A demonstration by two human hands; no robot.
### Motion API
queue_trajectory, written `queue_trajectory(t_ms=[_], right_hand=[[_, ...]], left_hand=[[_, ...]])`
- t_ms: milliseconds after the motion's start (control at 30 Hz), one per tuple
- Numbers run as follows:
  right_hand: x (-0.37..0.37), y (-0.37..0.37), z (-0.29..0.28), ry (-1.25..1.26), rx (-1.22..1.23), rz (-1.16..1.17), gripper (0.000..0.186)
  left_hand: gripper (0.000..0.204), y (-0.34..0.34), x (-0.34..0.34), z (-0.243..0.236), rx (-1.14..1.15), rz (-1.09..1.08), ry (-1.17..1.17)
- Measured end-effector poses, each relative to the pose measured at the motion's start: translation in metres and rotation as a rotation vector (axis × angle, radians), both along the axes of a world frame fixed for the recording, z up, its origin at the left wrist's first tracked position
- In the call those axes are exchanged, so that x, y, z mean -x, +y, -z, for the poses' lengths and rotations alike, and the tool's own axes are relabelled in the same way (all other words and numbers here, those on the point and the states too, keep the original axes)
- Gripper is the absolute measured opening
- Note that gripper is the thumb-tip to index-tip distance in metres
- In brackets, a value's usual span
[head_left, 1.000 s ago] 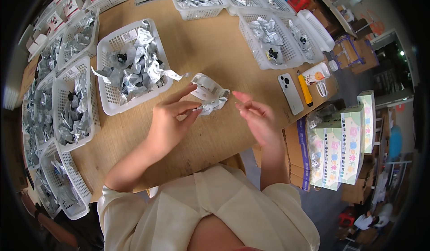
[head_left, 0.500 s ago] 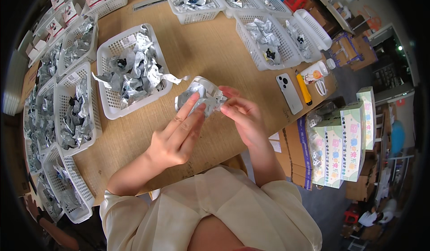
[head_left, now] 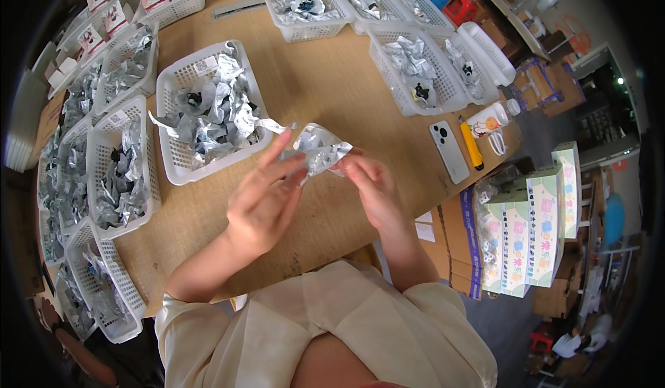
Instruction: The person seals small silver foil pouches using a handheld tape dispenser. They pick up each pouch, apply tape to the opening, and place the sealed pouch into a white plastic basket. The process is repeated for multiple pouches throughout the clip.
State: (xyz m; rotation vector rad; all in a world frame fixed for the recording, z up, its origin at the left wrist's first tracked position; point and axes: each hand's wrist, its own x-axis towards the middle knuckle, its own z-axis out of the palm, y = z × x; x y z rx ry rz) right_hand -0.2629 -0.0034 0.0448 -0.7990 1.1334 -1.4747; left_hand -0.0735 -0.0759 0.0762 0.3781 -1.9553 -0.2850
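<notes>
A crumpled silver and clear packet (head_left: 322, 158) is held up over the wooden table, in front of me. My right hand (head_left: 371, 184) pinches its right edge between thumb and fingers; part of that grip is hidden behind the packet. At the packet's left side is my left hand (head_left: 260, 197), slightly blurred. Its fingers are stretched and apart, with the tips overlapping the foil. Just beyond that hand stands a white perforated basket (head_left: 166, 156) of silver foil packets (head_left: 225, 104), some showing small dark parts. One foil strip hangs over its right rim toward my left fingers.
More white baskets of foil packets line the left (head_left: 152, 204) and the far side (head_left: 315, 33). At the right lie a phone (head_left: 450, 154), a yellow cutter (head_left: 471, 144) and a white cup (head_left: 487, 119). Patterned boxes (head_left: 523, 242) stand off the right edge. Another person's arm (head_left: 80, 350) shows at lower left.
The packet has tilted, its foil corner now pointing right. My left fingers have loosened and spread, and my right hand has shifted slightly down. The whole view has moved a little.
</notes>
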Motion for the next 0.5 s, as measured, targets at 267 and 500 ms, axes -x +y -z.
queue_trajectory(t_ms=[267, 500], right_hand=[[-0.015, -0.002, -0.013, 0.013, 0.198, 0.082, 0.010], [-0.027, -0.008, -0.004, -0.043, 0.265, 0.162, 0.015]], left_hand=[[0.020, -0.002, -0.008, -0.008, -0.269, 0.068, 0.011], [0.019, 0.007, -0.002, -0.004, -0.765, 0.208, 0.191]])
